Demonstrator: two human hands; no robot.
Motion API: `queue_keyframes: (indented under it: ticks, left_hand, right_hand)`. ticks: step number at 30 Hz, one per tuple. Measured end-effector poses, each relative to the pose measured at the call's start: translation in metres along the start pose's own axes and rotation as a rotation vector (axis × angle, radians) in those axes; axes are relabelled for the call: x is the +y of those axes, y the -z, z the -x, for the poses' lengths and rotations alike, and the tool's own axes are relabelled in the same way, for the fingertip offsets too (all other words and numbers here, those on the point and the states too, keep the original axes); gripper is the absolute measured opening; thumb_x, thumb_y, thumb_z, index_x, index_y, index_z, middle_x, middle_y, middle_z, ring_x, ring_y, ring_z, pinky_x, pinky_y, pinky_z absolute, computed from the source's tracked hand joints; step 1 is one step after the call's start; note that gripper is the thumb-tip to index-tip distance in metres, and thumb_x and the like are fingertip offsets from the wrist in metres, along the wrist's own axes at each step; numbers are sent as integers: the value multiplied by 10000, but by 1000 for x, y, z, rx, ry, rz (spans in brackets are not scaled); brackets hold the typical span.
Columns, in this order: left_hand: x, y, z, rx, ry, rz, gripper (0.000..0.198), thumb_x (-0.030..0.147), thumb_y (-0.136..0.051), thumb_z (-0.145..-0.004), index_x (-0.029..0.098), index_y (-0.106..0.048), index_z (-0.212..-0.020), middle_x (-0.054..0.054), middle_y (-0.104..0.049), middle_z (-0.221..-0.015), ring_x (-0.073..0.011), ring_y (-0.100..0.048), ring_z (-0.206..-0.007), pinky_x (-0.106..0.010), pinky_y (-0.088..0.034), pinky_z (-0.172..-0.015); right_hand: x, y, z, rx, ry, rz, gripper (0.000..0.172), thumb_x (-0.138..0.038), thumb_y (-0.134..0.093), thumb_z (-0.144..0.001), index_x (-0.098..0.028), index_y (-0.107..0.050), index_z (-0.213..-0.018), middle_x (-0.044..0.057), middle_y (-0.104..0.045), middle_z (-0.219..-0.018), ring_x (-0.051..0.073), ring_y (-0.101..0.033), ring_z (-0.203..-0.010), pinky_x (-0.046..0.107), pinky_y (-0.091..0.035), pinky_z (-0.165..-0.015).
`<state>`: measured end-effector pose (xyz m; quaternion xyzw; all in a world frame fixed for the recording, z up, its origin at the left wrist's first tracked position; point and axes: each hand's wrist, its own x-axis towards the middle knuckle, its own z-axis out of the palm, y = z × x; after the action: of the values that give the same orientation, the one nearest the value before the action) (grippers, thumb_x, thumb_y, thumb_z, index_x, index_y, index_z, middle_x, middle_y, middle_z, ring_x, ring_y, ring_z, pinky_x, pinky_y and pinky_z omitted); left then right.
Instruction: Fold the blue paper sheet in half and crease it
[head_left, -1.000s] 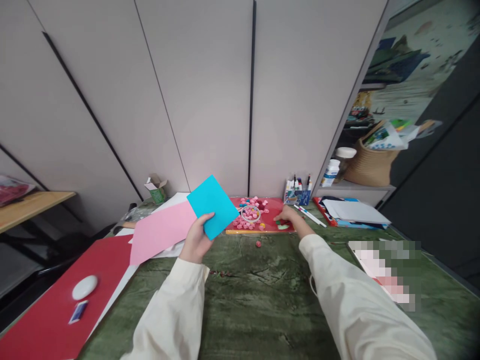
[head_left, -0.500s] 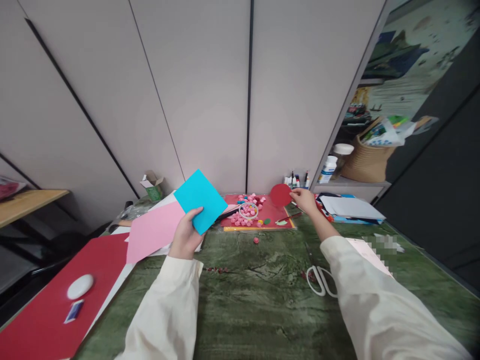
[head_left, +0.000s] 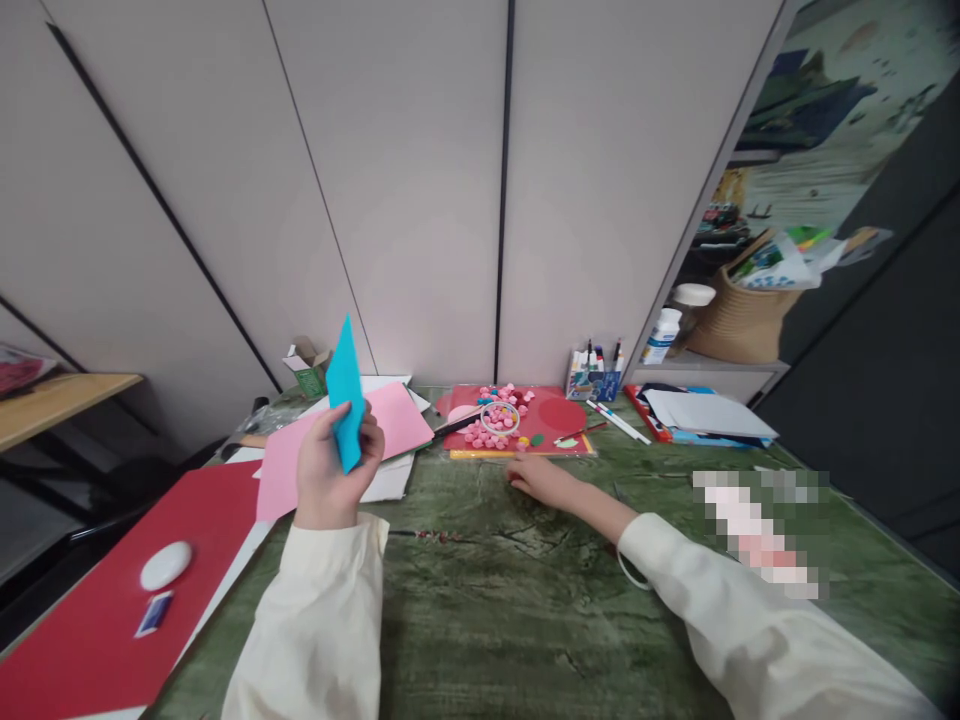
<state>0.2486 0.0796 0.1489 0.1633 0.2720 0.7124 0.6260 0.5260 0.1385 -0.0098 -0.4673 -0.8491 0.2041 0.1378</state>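
My left hand (head_left: 337, 480) grips a blue square of paper (head_left: 345, 390) between thumb and fingers, now turned nearly edge-on. Below it spreads a pink sheet (head_left: 285, 465). My right hand (head_left: 551, 485) reaches low over the table with its fingers curled closed, just in front of a red sheet in a clear sleeve (head_left: 480, 393). Its fingers cover the spot where a small pink ball lay, and whatever they hold is hidden. On the sleeve lie a red paper circle (head_left: 562, 415), several pink balls (head_left: 491, 437) and a white ring (head_left: 484, 420).
Scissors lie mostly hidden under my right forearm, one white handle (head_left: 634, 572) showing. At the back stands a box of pens (head_left: 594, 378), with white pens (head_left: 619, 420) beside it. A large red sheet (head_left: 90, 620) carries a white oval object (head_left: 166, 566). Papers (head_left: 709, 415) are stacked right.
My right hand has let go of the red circle, which now lies on the sleeve, and moved left and down to the table. My left hand moved left and tilted the blue paper edge-on.
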Motion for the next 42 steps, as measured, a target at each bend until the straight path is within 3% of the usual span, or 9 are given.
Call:
queue_keyframes:
  ticks: [7,11,15,18,22,25,28,34,42]
  left_hand:
    - [-11,-5,3,19,41,-57,108,112,-521,-724,137,-542,-828,9,-586,-622,-69,-576,-508,-151,-491,-480]
    - [-41,-10,5,-21,44,-263,256,139,-581,-689,137,-566,-945,-44,-664,-787,-152,-634,-648,-260,-537,-585]
    - [-84,-12,20,-272,12,-620,399,256,-621,-709,164,-538,-1088,-73,-641,-1041,-221,-618,-879,-342,-509,-753]
    - [-116,-12,46,-404,-76,-932,412,300,-621,-718,139,-542,-1089,-97,-616,-1097,-254,-572,-980,-368,-456,-846]
    - [-136,-1,98,-685,38,-997,384,348,-478,-822,153,-497,-1152,-88,-616,-1109,-222,-581,-968,-338,-464,-837]
    - [-120,30,122,-913,-6,-1299,401,356,-496,-807,237,-487,-1189,-64,-581,-1172,-221,-540,-1048,-346,-424,-907]
    - [-78,91,106,-665,-231,-1796,415,402,-532,-755,295,-533,-1155,-68,-432,-1341,-279,-368,-1237,-446,-279,-1027]
    - [27,230,35,529,-321,-2415,541,470,-350,-811,151,-423,-1242,-211,-289,-1399,-405,-239,-1279,-655,-194,-929]
    - [46,295,61,318,-203,-2432,512,216,-349,-760,212,-400,-1270,-111,-463,-1309,-298,-379,-1239,-462,-254,-1031]
  right_hand:
    - [25,45,-15,257,-182,-128,305,-286,-511,-858,-151,-515,-1132,92,-513,-1184,226,-518,-1037,452,-418,-869]
    - [-1,53,10,282,-185,-327,390,-381,-495,-845,-147,-522,-1155,146,-512,-1212,253,-477,-1115,444,-343,-957]
    - [-51,51,64,156,-105,-632,559,-484,-36,-913,-280,-427,-1257,78,-619,-1099,185,-623,-903,380,-504,-742]
    - [-79,51,109,61,-83,-1259,499,-547,-272,-875,-297,-341,-1301,95,-539,-1219,224,-602,-958,404,-515,-723]
    - [-89,47,163,187,-276,-1181,464,-383,-585,-777,-227,-449,-1194,65,-648,-895,167,-603,-651,264,-524,-474]
    - [-80,40,199,257,-383,-1080,342,-401,-593,-756,-205,-561,-1035,17,-623,-701,149,-566,-562,255,-516,-459]
    - [-62,34,230,421,-583,-1001,310,-446,-669,-638,-200,-618,-821,-9,-600,-606,141,-554,-457,262,-509,-474]
    - [-35,27,256,565,-781,-946,390,-470,-695,-532,-202,-634,-809,16,-631,-638,182,-575,-431,285,-498,-451]
    - [-35,21,240,534,-768,-998,398,-464,-700,-529,-207,-628,-825,10,-634,-664,192,-602,-481,284,-519,-494]
